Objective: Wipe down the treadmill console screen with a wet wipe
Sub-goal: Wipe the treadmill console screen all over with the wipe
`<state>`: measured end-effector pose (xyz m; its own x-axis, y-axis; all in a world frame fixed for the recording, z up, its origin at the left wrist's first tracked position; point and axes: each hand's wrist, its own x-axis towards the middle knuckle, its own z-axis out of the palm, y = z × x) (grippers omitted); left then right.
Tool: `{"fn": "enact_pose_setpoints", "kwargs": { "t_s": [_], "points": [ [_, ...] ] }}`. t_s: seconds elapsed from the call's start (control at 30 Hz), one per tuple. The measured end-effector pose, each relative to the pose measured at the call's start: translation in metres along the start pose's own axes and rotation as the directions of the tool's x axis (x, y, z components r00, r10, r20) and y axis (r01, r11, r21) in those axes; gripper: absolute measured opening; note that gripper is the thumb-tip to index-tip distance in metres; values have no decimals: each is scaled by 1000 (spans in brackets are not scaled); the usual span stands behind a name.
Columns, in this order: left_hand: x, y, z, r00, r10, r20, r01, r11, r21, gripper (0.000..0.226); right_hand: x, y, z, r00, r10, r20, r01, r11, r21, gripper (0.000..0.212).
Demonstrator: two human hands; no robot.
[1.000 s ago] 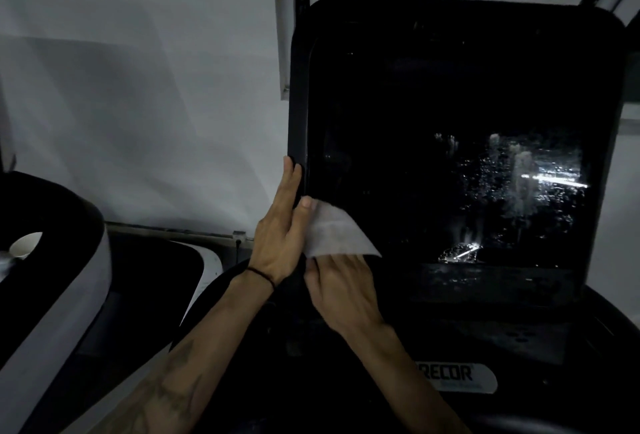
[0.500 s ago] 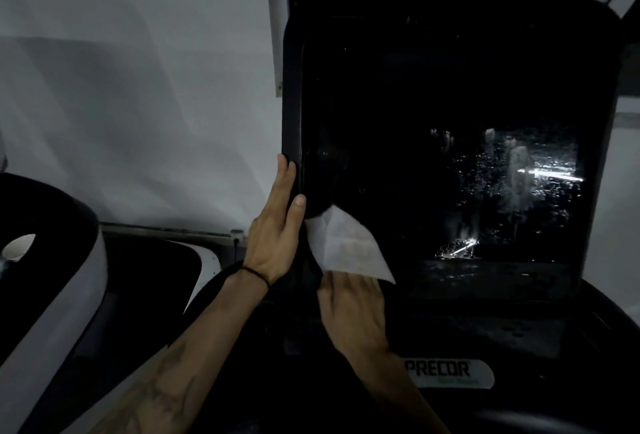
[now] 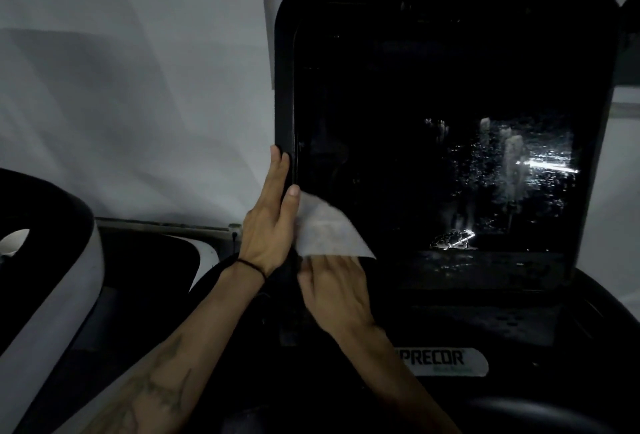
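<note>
The right hand (image 3: 337,295) holds the wipe (image 3: 327,229) by its lower edge, fingers seemingly curled under it, though the dim light hides the grip. The wipe lies against the screen (image 3: 433,129) at its lower left corner. The left hand (image 3: 270,222), fingers straight and together, rests on the screen's left edge, thumb touching the wipe. A badge (image 3: 441,361) below reads "PRECOR". Half a second ago the wipe hung lower and clear of the thumb.

Wet wipe (image 3: 325,229) now spreads up toward left hand (image 3: 268,226); upper corner sits just beside left thumb tip, where 0.5 s ago it sagged lower. Right hand (image 3: 334,295) sits slightly higher at wipe's lower edge, lower centre of frame.
</note>
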<state>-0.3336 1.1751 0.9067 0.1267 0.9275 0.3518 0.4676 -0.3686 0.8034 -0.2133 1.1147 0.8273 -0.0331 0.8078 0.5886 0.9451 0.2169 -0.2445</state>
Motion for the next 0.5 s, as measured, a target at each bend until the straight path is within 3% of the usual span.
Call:
{"fn": "enact_pose_setpoints", "kwargs": {
  "t_s": [0.13,0.23,0.4,0.5],
  "points": [
    [0,-1,-2,1000,9,12,-9,1000,12,72,-27,3,-10,1000,17,18,-14,989,-149,32],
    [1,0,1,1000,5,-4,-5,1000,10,72,-24,-12,-1,995,-78,65,82,994,-66,27],
    [0,-1,-2,1000,2,7,-2,1000,4,72,-15,12,-11,999,52,8,-50,988,-146,35],
    [1,1,-2,1000,13,10,-14,999,45,74,-27,-4,-12,999,-22,42,26,995,-93,29]
  ]
}}
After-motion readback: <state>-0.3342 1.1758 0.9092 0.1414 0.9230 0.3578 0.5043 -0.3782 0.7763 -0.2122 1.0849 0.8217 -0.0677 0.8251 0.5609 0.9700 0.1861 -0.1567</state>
